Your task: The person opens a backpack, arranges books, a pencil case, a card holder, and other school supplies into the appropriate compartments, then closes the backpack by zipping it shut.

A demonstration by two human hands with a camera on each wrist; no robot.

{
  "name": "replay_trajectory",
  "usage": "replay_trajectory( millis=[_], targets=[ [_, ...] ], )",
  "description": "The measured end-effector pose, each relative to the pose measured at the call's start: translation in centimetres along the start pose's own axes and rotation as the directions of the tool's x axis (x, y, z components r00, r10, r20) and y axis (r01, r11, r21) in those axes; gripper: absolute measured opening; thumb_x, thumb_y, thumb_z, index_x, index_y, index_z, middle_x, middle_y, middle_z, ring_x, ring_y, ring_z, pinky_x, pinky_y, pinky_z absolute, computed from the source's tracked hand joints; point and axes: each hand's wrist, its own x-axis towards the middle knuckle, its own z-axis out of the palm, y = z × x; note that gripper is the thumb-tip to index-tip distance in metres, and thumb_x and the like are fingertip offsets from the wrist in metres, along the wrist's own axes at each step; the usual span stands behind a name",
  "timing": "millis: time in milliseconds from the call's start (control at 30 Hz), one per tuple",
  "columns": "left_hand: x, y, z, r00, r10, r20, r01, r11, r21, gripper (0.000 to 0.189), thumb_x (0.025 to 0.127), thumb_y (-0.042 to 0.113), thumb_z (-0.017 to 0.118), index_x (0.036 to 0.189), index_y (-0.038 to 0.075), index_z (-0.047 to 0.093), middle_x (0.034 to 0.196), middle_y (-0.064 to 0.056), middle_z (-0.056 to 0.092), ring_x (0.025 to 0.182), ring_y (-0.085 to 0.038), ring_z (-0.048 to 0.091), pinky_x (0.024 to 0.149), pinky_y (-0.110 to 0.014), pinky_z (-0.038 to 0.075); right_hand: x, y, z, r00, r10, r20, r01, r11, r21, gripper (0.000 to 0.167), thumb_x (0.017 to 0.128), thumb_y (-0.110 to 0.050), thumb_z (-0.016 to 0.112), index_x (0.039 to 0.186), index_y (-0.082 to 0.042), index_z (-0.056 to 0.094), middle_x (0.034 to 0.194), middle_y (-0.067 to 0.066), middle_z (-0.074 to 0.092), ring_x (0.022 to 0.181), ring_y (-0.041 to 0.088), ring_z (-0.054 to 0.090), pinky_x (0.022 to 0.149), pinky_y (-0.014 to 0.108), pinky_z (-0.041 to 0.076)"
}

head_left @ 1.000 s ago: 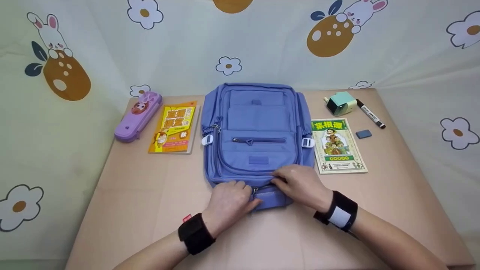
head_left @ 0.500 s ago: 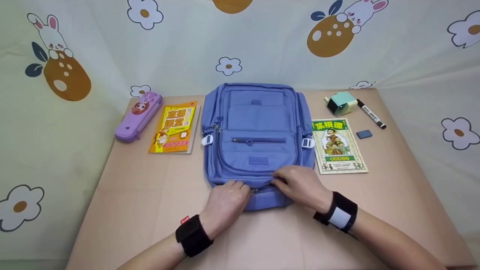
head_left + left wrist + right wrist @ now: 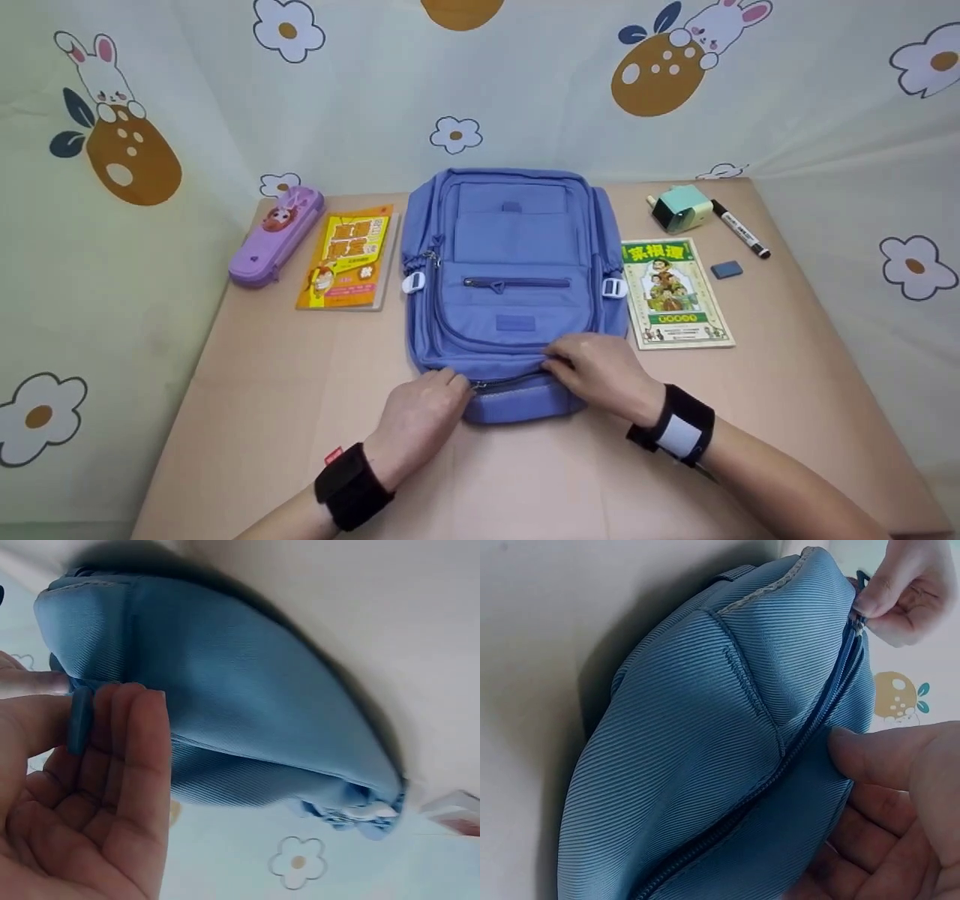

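Before a cloth backdrop [image 3: 360, 97] printed with rabbits and flowers, a blue backpack [image 3: 514, 240] lies on a tan table [image 3: 300, 420] between an orange book [image 3: 349, 259] and a green-titled book [image 3: 671, 292]. At its near end, my left hand [image 3: 424, 412] pinches a zipper pull [image 3: 80, 720]; my right hand [image 3: 600, 371] grips fabric [image 3: 802, 787] beside the zipper [image 3: 720, 823], thumb against fingers.

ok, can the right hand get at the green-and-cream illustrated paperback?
Likely yes: the paperback lies flat nearby, its near edge free. But the right hand pinches the blue fabric backpack, so must let go first.
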Motion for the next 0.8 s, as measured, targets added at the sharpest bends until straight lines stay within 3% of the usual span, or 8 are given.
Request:
replay_trajectory(
  millis=[233,433,567,800],
  targets=[
    [-1.7,-1.6,-0.7,0.997,-0.077,0.017,0.078,0.994,-0.078,0.011,0.093,0.014,0.074,0.089,0.011,0.064,0.078,-0.001,0.062,0.068,-0.020,0.063,0.052,-0.036,0.053,0.0,-0.1,0.0,1.000,-0.003,-0.002,0.003,1.000,0.000,0.008,0.094,-0.022,0.074,0.098,-0.016,0.078,0.087,-0.004,0.074,0.075,0.014,0.069,0.066,0.034,0.056],
    [-1.8,-1.9,-0.9,0.994,-0.096,0.044,0.101,0.986,-0.129,0.007,0.092,0.011,0.074,0.096,0.011,0.068,0.086,-0.002,0.067,0.076,-0.019,0.067,0.061,-0.036,0.056,0.0,-0.3,-0.1,1.000,0.002,0.018,-0.002,1.000,0.000,0.010,0.093,-0.023,0.074,0.100,-0.016,0.077,0.089,-0.003,0.074,0.077,0.015,0.069,0.067,0.035,0.056],
    [-1.7,-1.9,-0.8,0.993,-0.108,0.054,0.115,0.982,-0.148,0.008,0.091,0.013,0.076,0.097,0.013,0.070,0.086,0.000,0.068,0.076,-0.018,0.067,0.061,-0.036,0.056,0.2,-0.8,-0.3,1.000,-0.013,0.028,0.013,1.000,0.009,0.018,0.093,-0.026,0.075,0.107,-0.014,0.076,0.096,-0.001,0.074,0.087,0.017,0.070,0.076,0.038,0.057],
    [-1.6,-1.8,-0.7,0.992,-0.111,0.054,0.118,0.977,-0.175,0.009,0.091,0.015,0.077,0.092,0.015,0.068,0.080,0.003,0.065,0.071,-0.015,0.065,0.057,-0.034,0.053,1.4,-2.9,-0.7,0.991,-0.119,0.064,0.117,0.992,0.040,0.031,0.095,-0.030,0.073,0.119,-0.011,0.073,0.112,0.002,0.074,0.107,0.022,0.069,0.093,0.041,0.054]
  ],
)
